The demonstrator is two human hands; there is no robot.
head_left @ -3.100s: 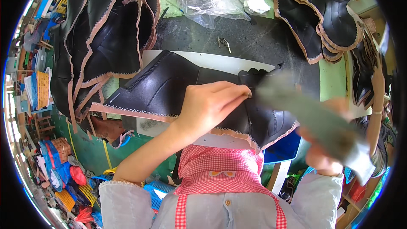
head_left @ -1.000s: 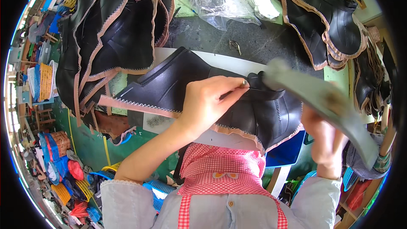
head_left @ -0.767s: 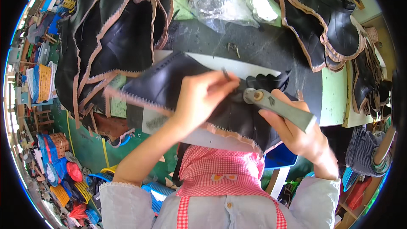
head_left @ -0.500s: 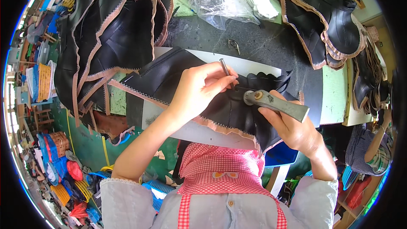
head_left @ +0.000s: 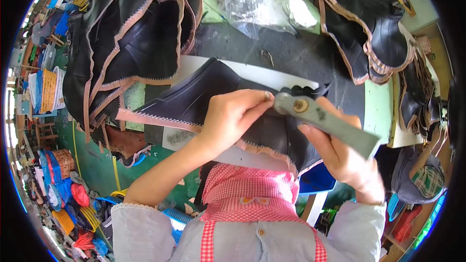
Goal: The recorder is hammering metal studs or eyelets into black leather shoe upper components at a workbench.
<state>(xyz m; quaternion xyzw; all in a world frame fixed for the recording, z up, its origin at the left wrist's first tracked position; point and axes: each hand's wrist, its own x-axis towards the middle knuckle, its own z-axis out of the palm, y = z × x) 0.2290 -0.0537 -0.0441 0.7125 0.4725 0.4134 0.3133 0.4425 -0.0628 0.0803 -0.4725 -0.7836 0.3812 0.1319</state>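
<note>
A black leather boot upper (head_left: 194, 92) with a pale zigzag-stitched edge lies across a white board (head_left: 177, 137). Over its middle, my left hand (head_left: 228, 116) is closed in a pinch on a thin metal punch (head_left: 267, 96), of which only the top end shows between the fingertips. Gripped in my right hand (head_left: 347, 157) is a hammer, its grey metal head (head_left: 335, 126) above the leather and its face close beside the punch. The handle is mostly hidden by the hand. Dark scalloped leather (head_left: 306, 90) shows behind the hammer.
Stacked black leather uppers hang at the left (head_left: 141, 48) and lie at the right (head_left: 369, 19). A clear plastic bag (head_left: 252, 5) sits at the back, and a small metal piece (head_left: 267, 58) on the dark slab (head_left: 223, 43). Another person (head_left: 417, 179) is at far right.
The hammer has lifted and its head appears larger, its far end swung to the lower right. My left hand sits slightly lower, and less of the punch shows. The leather has shifted slightly.
</note>
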